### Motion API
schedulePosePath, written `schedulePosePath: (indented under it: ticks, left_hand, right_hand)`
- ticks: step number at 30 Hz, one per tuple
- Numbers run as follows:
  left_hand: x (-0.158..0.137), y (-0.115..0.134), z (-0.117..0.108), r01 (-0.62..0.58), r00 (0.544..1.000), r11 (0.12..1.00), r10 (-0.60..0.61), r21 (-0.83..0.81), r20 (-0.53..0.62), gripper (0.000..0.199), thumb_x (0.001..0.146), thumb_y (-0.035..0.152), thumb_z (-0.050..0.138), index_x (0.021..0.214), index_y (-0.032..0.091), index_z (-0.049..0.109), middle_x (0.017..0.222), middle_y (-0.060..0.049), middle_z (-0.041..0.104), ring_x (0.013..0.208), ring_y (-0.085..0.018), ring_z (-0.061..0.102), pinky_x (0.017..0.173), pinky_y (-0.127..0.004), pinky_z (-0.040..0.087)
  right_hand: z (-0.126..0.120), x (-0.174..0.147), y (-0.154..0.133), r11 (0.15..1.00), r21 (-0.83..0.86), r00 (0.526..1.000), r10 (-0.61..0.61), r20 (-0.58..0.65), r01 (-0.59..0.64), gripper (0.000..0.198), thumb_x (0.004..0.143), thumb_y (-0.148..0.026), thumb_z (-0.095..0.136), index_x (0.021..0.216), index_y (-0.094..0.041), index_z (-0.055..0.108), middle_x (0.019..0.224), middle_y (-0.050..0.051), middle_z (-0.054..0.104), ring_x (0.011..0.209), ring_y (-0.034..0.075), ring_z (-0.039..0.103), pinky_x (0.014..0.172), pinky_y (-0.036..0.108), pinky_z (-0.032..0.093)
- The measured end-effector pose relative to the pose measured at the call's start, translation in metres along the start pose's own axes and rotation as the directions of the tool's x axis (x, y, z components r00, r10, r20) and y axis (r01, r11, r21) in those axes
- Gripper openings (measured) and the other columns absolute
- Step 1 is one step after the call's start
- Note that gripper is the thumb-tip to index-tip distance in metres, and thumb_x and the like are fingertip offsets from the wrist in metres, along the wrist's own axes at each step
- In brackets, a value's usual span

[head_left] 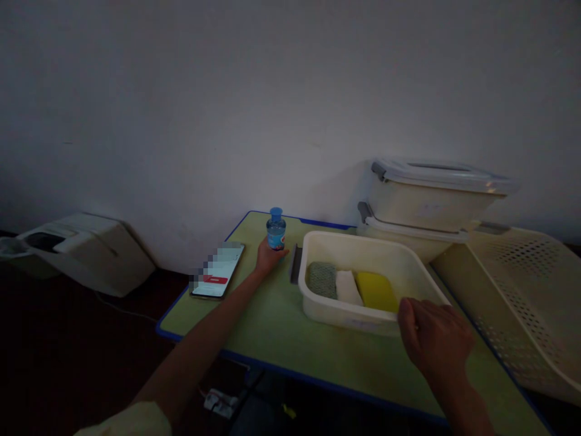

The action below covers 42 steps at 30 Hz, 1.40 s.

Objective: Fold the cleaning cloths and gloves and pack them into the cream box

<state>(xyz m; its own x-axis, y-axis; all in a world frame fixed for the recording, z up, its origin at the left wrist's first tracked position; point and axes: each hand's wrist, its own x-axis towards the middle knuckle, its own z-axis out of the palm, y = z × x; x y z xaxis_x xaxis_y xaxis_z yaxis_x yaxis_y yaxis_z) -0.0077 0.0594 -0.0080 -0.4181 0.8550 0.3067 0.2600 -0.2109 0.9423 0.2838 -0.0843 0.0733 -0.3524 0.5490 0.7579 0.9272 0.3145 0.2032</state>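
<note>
My left hand (269, 257) is closed round the lower part of a small blue bottle (276, 229), which stands upright near the far edge of the table. The bottle has a blue cap and a printed label. To its right is a cream plastic storage bin (354, 323) without a lid. Inside the bin lie a grey-green knit cloth (322, 280), a white cloth (348, 288) and a yellow folded cloth or sponge (376, 290), side by side. At the bin's near right corner, my right hand (436, 336) is curled over the rim; its fingertips are hidden.
A phone (218, 270) with a lit screen lies on the left of the green table (272, 330). Behind the bin, lidded boxes (431, 203) are stacked against the wall. A perforated basket (526, 297) stands at right. A white container (91, 251) and a power strip (220, 402) are lower down.
</note>
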Motion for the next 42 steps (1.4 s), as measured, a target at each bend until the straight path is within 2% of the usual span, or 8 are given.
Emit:
schedulePosePath:
  ticks: [6, 12, 23, 28, 33, 36, 39, 42]
  left_hand:
    - [-0.004, 0.003, -0.004, -0.004, 0.995, 0.997, 0.012, -0.081, 0.098, 0.027, 0.046, 0.025, 0.071, 0.064, 0.016, 0.055, 0.061, 0.001, 0.058, 0.057, -0.013, 0.052, 0.058, -0.026, 0.044]
    - [-0.011, 0.011, -0.004, 0.027, 0.995, 0.983, -0.009, -0.180, 0.100, 0.034, 0.053, 0.033, 0.070, 0.079, 0.017, 0.055, 0.070, 0.000, 0.060, 0.063, -0.014, 0.055, 0.060, -0.026, 0.045]
    - [-0.016, 0.027, -0.010, 0.154, 0.980, 0.914, -0.092, -0.374, 0.179, 0.050, 0.062, 0.064, 0.057, 0.076, 0.016, 0.049, 0.055, 0.002, 0.056, 0.046, -0.012, 0.056, 0.045, -0.022, 0.044]
    - [-0.016, 0.044, -0.018, 0.191, 0.967, 0.877, -0.091, -0.440, 0.237, 0.057, 0.065, 0.072, 0.046, 0.071, 0.015, 0.049, 0.053, -0.001, 0.057, 0.047, -0.014, 0.059, 0.044, -0.024, 0.045]
    - [-0.017, 0.066, -0.026, 0.189, 0.967, 0.837, -0.067, -0.514, 0.246, 0.057, 0.069, 0.071, 0.044, 0.076, 0.015, 0.050, 0.060, -0.002, 0.060, 0.049, -0.012, 0.059, 0.048, -0.023, 0.047]
    - [-0.020, 0.084, -0.035, 0.239, 0.949, 0.787, -0.065, -0.569, 0.308, 0.056, 0.073, 0.068, 0.043, 0.080, 0.014, 0.051, 0.059, -0.001, 0.060, 0.047, -0.012, 0.058, 0.048, -0.022, 0.047]
    - [-0.025, 0.103, -0.045, 0.310, 0.914, 0.752, -0.067, -0.582, 0.400, 0.053, 0.079, 0.063, 0.040, 0.086, 0.012, 0.053, 0.057, -0.001, 0.060, 0.047, -0.011, 0.058, 0.047, -0.022, 0.047]
    - [-0.033, 0.118, -0.052, 0.378, 0.868, 0.731, -0.066, -0.568, 0.493, 0.052, 0.081, 0.061, 0.039, 0.088, 0.011, 0.054, 0.057, -0.001, 0.060, 0.046, -0.012, 0.058, 0.045, -0.021, 0.047]
  right_hand:
    - [0.001, -0.001, 0.002, 1.000, 0.006, 0.999, -0.018, 0.036, 0.018, 0.039, 0.087, -0.021, 0.036, 0.052, -0.018, 0.052, 0.045, 0.002, 0.055, 0.044, 0.014, 0.047, 0.054, 0.027, 0.030]
    - [-0.002, 0.003, -0.002, 1.000, 0.014, 1.000, 0.003, -0.005, -0.003, 0.042, 0.087, -0.022, 0.034, 0.048, -0.019, 0.049, 0.042, 0.001, 0.050, 0.041, 0.013, 0.042, 0.052, 0.027, 0.028]
    - [-0.005, 0.004, -0.004, 1.000, -0.013, 1.000, -0.021, 0.000, 0.021, 0.045, 0.090, -0.023, 0.032, 0.049, -0.018, 0.050, 0.043, 0.002, 0.053, 0.041, 0.013, 0.046, 0.052, 0.026, 0.030]
    - [-0.011, 0.007, -0.003, 1.000, -0.015, 0.997, -0.006, 0.076, 0.008, 0.049, 0.092, -0.028, 0.027, 0.050, -0.019, 0.051, 0.044, 0.002, 0.056, 0.042, 0.014, 0.048, 0.053, 0.027, 0.030]
    - [-0.013, 0.009, -0.001, 1.000, 0.011, 0.991, -0.002, 0.137, 0.000, 0.052, 0.093, -0.032, 0.025, 0.051, -0.019, 0.053, 0.046, 0.003, 0.058, 0.042, 0.015, 0.051, 0.052, 0.026, 0.031]
    - [-0.015, 0.011, -0.001, 1.000, 0.017, 0.978, 0.015, 0.207, -0.019, 0.055, 0.093, -0.034, 0.022, 0.050, -0.019, 0.053, 0.046, 0.004, 0.058, 0.043, 0.015, 0.053, 0.050, 0.027, 0.031]
    - [-0.017, 0.014, 0.000, 0.998, 0.014, 0.942, 0.060, 0.331, -0.068, 0.053, 0.092, -0.035, 0.023, 0.054, -0.019, 0.057, 0.050, 0.005, 0.061, 0.047, 0.017, 0.057, 0.050, 0.027, 0.033]
    - [-0.019, 0.017, 0.002, 0.992, 0.025, 0.877, 0.099, 0.471, -0.126, 0.046, 0.090, -0.035, 0.028, 0.060, -0.019, 0.060, 0.059, 0.006, 0.065, 0.054, 0.020, 0.061, 0.051, 0.028, 0.036]
